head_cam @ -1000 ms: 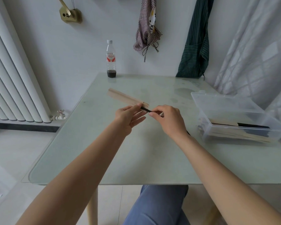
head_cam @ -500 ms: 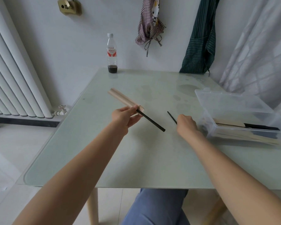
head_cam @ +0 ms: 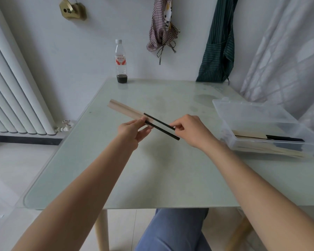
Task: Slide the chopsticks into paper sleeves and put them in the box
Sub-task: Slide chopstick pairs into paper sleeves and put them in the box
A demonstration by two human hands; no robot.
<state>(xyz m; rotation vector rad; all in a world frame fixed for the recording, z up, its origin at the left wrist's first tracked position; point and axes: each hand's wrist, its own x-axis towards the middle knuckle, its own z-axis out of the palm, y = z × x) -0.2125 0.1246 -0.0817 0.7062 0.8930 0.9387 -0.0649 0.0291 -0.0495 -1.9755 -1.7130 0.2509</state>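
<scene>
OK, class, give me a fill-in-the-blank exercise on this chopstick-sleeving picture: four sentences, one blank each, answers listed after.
1. The left hand holds the paper sleeve, and ____ black chopsticks stick out of it.
2. The right hand pinches the end of the ____ chopstick of the pair.
3. The clear plastic box sits to the person's ____.
4. The bottle at the table's far edge holds a little ____ liquid.

Answers: two; farther; right; dark
</scene>
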